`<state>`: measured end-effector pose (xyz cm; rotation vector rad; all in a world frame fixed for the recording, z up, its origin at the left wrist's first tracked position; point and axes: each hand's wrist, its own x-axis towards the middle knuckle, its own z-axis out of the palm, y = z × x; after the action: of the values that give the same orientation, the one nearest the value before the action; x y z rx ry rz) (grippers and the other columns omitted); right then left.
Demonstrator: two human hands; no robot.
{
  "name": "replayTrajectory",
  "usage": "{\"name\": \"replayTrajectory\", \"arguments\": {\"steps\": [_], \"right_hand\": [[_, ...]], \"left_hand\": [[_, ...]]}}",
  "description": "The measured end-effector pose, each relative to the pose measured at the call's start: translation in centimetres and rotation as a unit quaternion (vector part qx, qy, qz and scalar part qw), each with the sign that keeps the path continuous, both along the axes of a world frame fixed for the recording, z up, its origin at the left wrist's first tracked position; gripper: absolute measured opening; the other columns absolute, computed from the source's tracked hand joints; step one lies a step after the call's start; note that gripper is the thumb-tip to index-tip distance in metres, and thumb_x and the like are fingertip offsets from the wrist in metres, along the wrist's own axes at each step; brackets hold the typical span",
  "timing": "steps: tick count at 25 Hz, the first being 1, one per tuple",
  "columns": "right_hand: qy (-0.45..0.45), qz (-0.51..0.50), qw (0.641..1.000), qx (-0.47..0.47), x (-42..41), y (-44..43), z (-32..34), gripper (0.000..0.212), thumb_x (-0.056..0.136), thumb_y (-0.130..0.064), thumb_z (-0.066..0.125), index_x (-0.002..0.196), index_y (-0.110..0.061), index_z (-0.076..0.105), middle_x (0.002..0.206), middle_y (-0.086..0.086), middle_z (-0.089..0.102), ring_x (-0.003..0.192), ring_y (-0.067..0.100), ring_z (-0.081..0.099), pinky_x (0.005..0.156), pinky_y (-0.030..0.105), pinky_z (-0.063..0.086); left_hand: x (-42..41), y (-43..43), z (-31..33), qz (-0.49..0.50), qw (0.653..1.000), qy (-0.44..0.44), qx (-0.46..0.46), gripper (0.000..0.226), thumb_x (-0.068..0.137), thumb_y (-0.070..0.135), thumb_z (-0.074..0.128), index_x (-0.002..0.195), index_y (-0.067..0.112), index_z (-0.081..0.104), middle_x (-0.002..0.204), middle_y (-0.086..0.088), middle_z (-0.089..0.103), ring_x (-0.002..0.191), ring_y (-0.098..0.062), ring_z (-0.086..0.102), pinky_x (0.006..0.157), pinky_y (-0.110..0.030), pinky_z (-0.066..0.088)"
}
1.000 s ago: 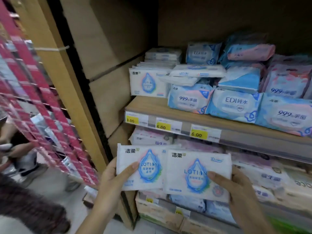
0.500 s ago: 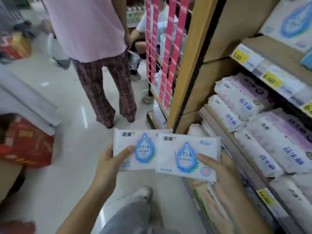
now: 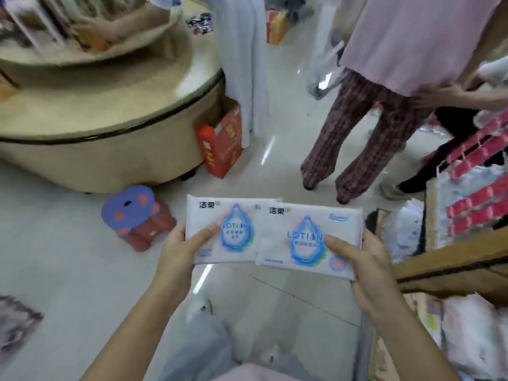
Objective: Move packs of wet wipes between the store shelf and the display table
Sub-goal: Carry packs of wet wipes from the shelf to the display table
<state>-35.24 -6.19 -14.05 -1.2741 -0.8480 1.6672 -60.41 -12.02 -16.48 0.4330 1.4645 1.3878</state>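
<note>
The left white plastic wipes pack [image 3: 236, 215] says 洁柔 top left and LOTION on its blue droplet, and the right white plastic wipes pack [image 3: 305, 229] has the same. Print on the red cardboard box [image 3: 220, 144] is too blurry.

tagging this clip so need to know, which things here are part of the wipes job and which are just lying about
Job: left pack in left hand; right pack in right hand; table; shelf.
Lying about: stool; red box.
</note>
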Motion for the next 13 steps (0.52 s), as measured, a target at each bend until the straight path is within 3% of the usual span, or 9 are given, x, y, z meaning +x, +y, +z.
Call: {"name": "replayTrajectory", "arguments": {"steps": [5,10,13], "right_hand": [[-0.001,0.121,0.993,0.012,-13.5,3.8,-0.1,0.049,0.054,-0.015,0.075,0.101,-0.006,0.065,0.097,0.012,0.074,0.085,0.027,0.072,0.063,0.034,0.059],[-0.008,0.171,0.985,0.005,-26.3,6.4,-0.6,0.04,0.063,-0.009,0.07,0.102,-0.004,0.064,0.1,0.013,0.074,0.085,0.029,0.072,0.068,0.039,0.061],[-0.004,0.199,0.98,0.001,-32.5,7.8,-0.6,0.036,0.069,-0.006,0.067,0.105,-0.004,0.064,0.1,0.012,0.074,0.085,0.028,0.072,0.063,0.034,0.06]], "left_hand": [[-11.4,-2.9,-0.1,0.12,0.993,-0.02,-0.004,0.031,0.078,0.014,0.066,0.109,0.011,0.065,0.103,-0.007,0.073,0.087,-0.021,0.07,0.06,-0.024,0.057],[-23.4,-3.2,0.1,0.162,0.987,-0.011,-0.015,0.038,0.07,0.018,0.075,0.106,0.013,0.066,0.101,-0.007,0.074,0.086,-0.021,0.072,0.06,-0.024,0.057],[-29.4,-2.4,0.5,0.17,0.985,0.0,-0.013,0.036,0.071,0.02,0.077,0.105,0.013,0.065,0.098,-0.004,0.075,0.082,-0.018,0.072,0.058,-0.022,0.055]]}}
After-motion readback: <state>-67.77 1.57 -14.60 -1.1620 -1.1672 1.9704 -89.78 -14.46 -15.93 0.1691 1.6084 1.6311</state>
